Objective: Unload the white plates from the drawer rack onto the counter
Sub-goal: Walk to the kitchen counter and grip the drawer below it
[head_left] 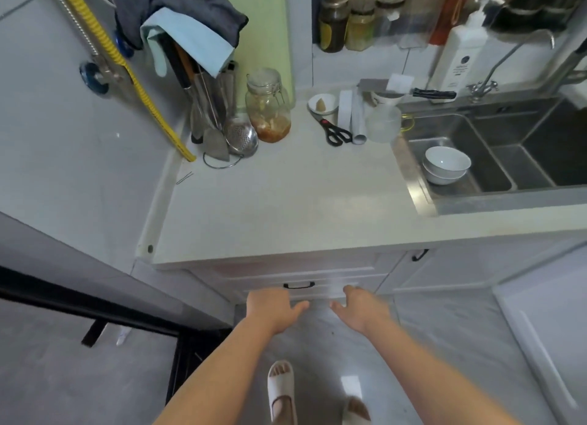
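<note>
The white drawer front (330, 281) under the counter (286, 208) is shut, with a black handle (299, 285) at its top. No plates or rack show; the drawer's inside is hidden. My left hand (273, 310) hovers just below the handle with fingers apart and nothing in it. My right hand (362, 307) reaches beside it at the drawer's lower right, also empty with fingers spread. Both forearms stretch down from the frame's bottom edge.
At the counter's back stand a utensil holder (209, 106), a strainer (240, 137), a glass jar (268, 106), scissors (335, 130), a small dish (322, 104) and a clear cup (382, 124). Two white bowls (446, 165) sit in the steel sink (508, 157). A dark appliance (95, 304) stands at left.
</note>
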`<state>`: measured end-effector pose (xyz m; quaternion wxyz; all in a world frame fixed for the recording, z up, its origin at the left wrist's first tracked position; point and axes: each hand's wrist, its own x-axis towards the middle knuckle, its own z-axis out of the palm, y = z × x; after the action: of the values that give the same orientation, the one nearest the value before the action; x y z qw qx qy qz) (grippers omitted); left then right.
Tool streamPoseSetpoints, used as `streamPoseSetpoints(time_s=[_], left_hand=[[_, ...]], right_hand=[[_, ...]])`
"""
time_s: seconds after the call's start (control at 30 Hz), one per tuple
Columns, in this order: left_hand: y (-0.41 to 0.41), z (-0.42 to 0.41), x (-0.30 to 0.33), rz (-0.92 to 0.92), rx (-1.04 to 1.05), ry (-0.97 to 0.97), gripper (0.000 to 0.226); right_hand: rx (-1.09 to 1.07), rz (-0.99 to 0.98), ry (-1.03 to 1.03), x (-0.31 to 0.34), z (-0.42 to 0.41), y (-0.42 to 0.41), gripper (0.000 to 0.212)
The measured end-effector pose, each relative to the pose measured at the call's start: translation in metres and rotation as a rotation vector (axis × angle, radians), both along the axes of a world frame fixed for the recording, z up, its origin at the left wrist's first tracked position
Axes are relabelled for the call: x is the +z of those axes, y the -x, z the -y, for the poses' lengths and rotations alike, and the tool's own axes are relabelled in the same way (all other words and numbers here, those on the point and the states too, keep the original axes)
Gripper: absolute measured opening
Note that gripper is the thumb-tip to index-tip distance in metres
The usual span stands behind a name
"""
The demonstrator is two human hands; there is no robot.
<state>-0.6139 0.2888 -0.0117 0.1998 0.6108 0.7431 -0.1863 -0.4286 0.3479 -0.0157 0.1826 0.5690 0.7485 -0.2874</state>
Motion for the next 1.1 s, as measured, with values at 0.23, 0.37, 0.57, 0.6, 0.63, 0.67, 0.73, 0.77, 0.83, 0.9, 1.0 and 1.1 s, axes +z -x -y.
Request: streamPoseSetpoints(time_s=[0.23,0.37,0.57,0.6,0.63,0.67,0.73,0.77,0.83,0.9,1.0,1.1], left_hand=[[0.052,-0.012,-0.019,0.07,-0.016,0.04,0.065],[0.069,-0.019,-0.024,0.113,-0.046,0.058,0.065],[0.079,-0.027,-0.031,0.125,-0.1,0.084,0.071],[0.079,-0.028,-0.031,0.128,-0.102,0.091,0.072],[0.08,-0.031,-0.032,0.131,-0.099,0.099,0.073],[0.08,-0.034,-0.033,0.134,-0.096,0.106,0.073],[0.08,-0.038,-0.034,0.137,-0.089,0.108,0.073],[0.079,-0.041,-0.035,0.138,-0.083,0.107,0.073],[0.076,-0.046,-0.038,0.143,-0.063,0.109,0.071],[0.07,-0.048,-0.043,0.15,-0.027,0.119,0.07],[0.058,-0.049,-0.051,0.145,0.005,0.142,0.071],[0.044,-0.05,-0.059,0.143,0.017,0.158,0.073]], right_hand=[[-0.034,0.051,-0.002,-0.006,-0.001,0.059,0.057],[-0.085,0.052,0.002,-0.011,0.006,0.084,0.053],[-0.112,0.065,0.026,-0.017,0.007,0.097,0.057],[-0.114,0.069,0.03,-0.018,0.005,0.097,0.057],[-0.114,0.074,0.033,-0.02,0.001,0.098,0.058],[-0.114,0.077,0.034,-0.021,-0.001,0.098,0.059],[-0.109,0.078,0.041,-0.024,-0.008,0.098,0.059],[-0.101,0.078,0.044,-0.026,-0.012,0.098,0.059],[-0.074,0.078,0.049,-0.031,-0.019,0.097,0.058],[-0.042,0.082,0.064,-0.036,-0.025,0.092,0.058],[0.006,0.09,0.09,-0.044,-0.033,0.081,0.06],[0.05,0.089,0.098,-0.052,-0.043,0.067,0.06]])
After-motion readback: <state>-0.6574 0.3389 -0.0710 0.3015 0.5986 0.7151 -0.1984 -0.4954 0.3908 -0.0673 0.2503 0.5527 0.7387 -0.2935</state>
